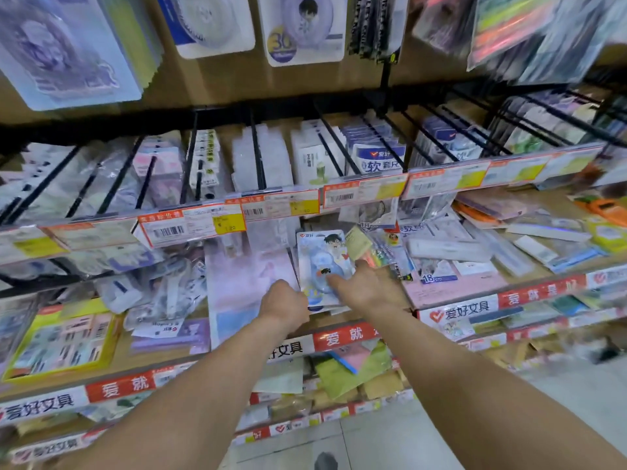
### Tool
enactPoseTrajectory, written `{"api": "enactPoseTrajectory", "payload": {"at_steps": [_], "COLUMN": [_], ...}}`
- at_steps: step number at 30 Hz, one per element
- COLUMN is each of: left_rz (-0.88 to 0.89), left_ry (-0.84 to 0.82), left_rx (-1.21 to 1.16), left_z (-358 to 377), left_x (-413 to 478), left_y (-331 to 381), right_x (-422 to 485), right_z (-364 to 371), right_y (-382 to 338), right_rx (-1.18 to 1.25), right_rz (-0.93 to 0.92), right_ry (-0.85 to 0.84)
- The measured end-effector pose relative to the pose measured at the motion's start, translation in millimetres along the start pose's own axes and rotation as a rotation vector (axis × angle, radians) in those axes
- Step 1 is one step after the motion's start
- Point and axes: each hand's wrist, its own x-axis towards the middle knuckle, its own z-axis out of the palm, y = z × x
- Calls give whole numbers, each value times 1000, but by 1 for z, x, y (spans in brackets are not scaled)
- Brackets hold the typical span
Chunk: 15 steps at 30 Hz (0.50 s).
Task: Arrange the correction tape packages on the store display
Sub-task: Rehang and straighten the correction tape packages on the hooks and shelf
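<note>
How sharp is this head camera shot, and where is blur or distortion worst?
Head view: the correction tape package at centre is fairly sharp; hanging packs top right smear with motion blur; fisheye bows the price rail; light is even, no hard shadows.

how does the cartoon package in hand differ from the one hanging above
The held package is low, gripped by left hand and right hand; the hanging package hangs higher, untouched. The hanging package's 30 badge shows; the held package's bottom is covered. Both show a dark-haired cartoon figure.
</note>
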Motion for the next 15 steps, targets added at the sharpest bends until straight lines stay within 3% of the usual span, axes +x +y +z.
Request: {"api": "enactPoseTrajectory", "payload": {"at_steps": [5,15], "left_rz": [-35,-55], "left_ry": [-20,-139], "left_rx": [-239,-508], "left_z": [13,9], "left_x": [38,15], "left_y": [-15,-3], "right_x": [23,22], "right_z": [26,21], "right_y": [1,18], "right_rx": [365,749], "right_rz": [23,20], "right_ry": [-50,-49]}}
